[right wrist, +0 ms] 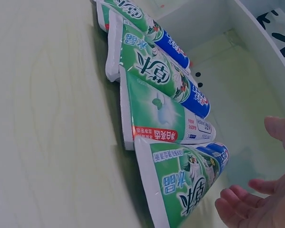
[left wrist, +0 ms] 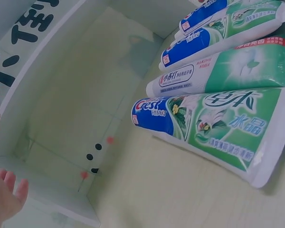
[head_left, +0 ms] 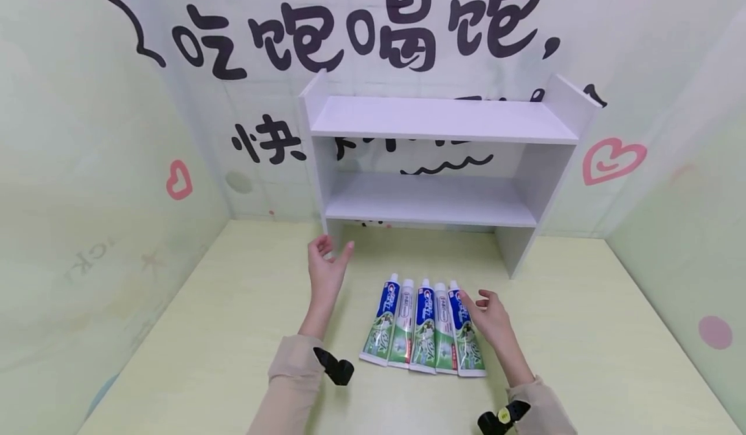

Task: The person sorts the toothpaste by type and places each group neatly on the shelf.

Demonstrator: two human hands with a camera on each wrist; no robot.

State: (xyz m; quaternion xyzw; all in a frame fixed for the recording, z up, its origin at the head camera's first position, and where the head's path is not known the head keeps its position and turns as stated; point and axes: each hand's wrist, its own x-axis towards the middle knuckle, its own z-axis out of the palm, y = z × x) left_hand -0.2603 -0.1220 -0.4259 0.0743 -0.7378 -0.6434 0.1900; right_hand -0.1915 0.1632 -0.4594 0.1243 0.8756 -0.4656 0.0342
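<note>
Several toothpaste tubes lie side by side on the table, caps toward the shelf. Blue-and-green tubes, such as the leftmost toothpaste tube (head_left: 381, 325) and the rightmost toothpaste tube (head_left: 468, 341), alternate with white-and-green ones like this toothpaste tube (head_left: 402, 331). My left hand (head_left: 327, 276) is up left of the row, by the shelf's left side, fingers loosely bent and holding nothing. Beside the rightmost tube hovers my right hand (head_left: 492, 318), thumb and fingers spread; the right wrist view shows a gap between that hand (right wrist: 261, 204) and the nearest tube (right wrist: 185, 183).
Behind the tubes stands a white two-tier shelf (head_left: 431, 218), its side panels reaching down to the pale table (head_left: 233, 331). Walls with black lettering and pink hearts enclose the table at the back and both sides. Black wrist cameras sit on both sleeves.
</note>
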